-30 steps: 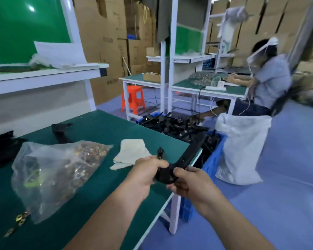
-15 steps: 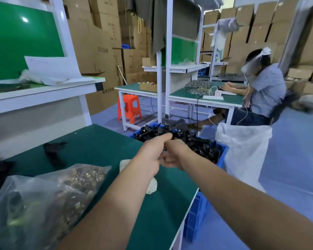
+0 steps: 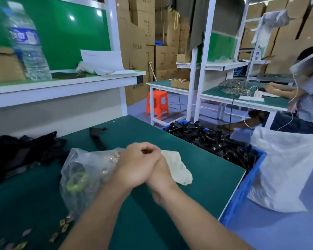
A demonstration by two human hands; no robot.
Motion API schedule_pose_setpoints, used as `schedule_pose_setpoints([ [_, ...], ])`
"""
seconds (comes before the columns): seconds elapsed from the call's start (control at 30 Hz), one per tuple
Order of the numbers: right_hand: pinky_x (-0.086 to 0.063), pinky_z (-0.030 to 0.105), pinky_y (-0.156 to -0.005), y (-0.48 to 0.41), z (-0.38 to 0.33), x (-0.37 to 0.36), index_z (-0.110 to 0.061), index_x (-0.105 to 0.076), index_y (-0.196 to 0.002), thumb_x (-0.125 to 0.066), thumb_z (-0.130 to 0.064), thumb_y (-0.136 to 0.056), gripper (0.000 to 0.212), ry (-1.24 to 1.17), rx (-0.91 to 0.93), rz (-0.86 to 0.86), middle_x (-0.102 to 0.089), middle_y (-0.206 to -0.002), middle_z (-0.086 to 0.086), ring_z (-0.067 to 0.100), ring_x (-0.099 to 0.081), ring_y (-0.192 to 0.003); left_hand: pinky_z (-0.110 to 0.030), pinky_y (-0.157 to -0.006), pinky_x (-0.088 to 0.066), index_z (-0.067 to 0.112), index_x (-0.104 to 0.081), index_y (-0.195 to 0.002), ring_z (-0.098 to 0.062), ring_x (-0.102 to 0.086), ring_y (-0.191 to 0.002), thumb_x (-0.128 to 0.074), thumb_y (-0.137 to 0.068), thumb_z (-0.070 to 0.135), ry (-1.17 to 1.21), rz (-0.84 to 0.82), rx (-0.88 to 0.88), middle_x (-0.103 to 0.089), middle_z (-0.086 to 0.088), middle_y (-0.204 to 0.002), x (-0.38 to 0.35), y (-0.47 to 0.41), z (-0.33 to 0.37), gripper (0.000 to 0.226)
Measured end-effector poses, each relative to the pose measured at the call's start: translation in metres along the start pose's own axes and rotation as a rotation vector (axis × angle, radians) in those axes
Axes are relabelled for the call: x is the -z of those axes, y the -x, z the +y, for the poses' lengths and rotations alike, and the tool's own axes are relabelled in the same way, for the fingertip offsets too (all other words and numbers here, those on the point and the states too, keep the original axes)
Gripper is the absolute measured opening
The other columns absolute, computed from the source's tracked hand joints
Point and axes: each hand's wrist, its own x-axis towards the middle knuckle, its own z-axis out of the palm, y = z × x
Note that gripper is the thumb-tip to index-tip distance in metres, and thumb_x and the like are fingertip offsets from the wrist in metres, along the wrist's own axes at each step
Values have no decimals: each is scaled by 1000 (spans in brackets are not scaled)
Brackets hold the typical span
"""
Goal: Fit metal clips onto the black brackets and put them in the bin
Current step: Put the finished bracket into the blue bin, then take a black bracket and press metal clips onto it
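both hands (image 3: 143, 168) back from bin (image 3: 242, 192) (clasped)

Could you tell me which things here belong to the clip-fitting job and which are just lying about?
Job: clip bag, loose clips, brackets, bin.
Lying about: cloth, bottle, paper, stool.

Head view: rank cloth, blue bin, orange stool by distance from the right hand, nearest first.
1. Cloth, on the table just beyond the right hand.
2. Blue bin, past the table's right edge.
3. Orange stool, on the floor far back.
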Motion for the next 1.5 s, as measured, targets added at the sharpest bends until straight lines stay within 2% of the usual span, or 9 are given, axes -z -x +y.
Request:
schedule_pose_setpoints([
  [0.27,-61,41,-72,55,-25,-102,-21,-75,-103,-55,-5,-85,32,-269,7,-461,-76,-85,10,26,-72,-75,-20,-73,-53,45,-76,-77,5,-70,-75,-63,-85,3,-180,335,-27,-74,25,-76,143,64,-49,45],
  [0.5,-54,22,-66,66,-15,-197,-33,-52,-145,-66,-25,-84,63,421,39,-807,-71,-77,-10,0,-67,-73,-15,-55,-47,46,-71,-80,0,-66,-69,-67,-93,19,-315,586,323,-76,17,-89,215,138,-165,30],
  [0.57,-47,18,-58,50,-8,-223,-27,-32,-158,-63,-24,-88,76,518,41,-796,-73,-83,-11,-1,-64,-72,-21,-68,-53,39,-71,-112,-3,-68,-84,-67,-94,39,-425,516,450,-74,10,-111,216,153,-198,18],
  [0.67,-48,36,-98,8,-1,-257,-19,-20,-162,-61,-26,-93,80,703,101,-625,-38,-158,7,22,-47,-132,-34,-121,-29,34,-33,-157,-13,-30,-151,-45,-94,72,-742,300,513,-32,9,-164,211,164,-236,74],
  [0.77,-27,44,-122,-37,4,-281,-12,-20,-161,-60,-35,-96,80,910,122,-392,-17,-167,12,34,-19,-152,-37,-128,-10,39,-14,-162,-12,-8,-157,-29,-96,74,-767,246,423,-10,13,-171,207,159,-247,76],
  [1.07,-32,44,-115,-93,44,-318,-13,-41,-146,-57,-34,-94,59,1183,72,-240,-24,-160,12,35,-49,-129,-30,-107,-41,34,-76,-105,-3,-56,-113,-69,-93,36,-621,429,244,-69,23,-115,219,145,-249,14],
  [1.23,-39,37,-79,-65,41,-330,-15,-51,-108,-61,-4,-84,29,1164,413,-277,-45,-126,7,28,-49,-78,-22,-88,-43,30,-74,-81,2,-54,-88,-76,-84,33,-538,487,263,-63,24,-82,230,144,-253,4],
  [1.4,-41,36,-69,-25,31,-315,-22,-49,-137,-54,14,-75,72,968,495,-323,-66,-112,4,31,-64,-91,-13,-69,-47,40,-72,-82,4,-62,-82,-74,-90,31,-354,678,399,-66,27,-73,229,146,-249,12],
  [1.5,-51,25,-72,2,32,-292,-35,-67,-114,-56,2,-83,50,648,393,-348,-71,-96,-13,11,-67,-89,-15,-61,-46,43,-67,-87,6,-61,-73,-67,-96,29,-282,828,459,-68,28,-75,232,147,-245,16],
])
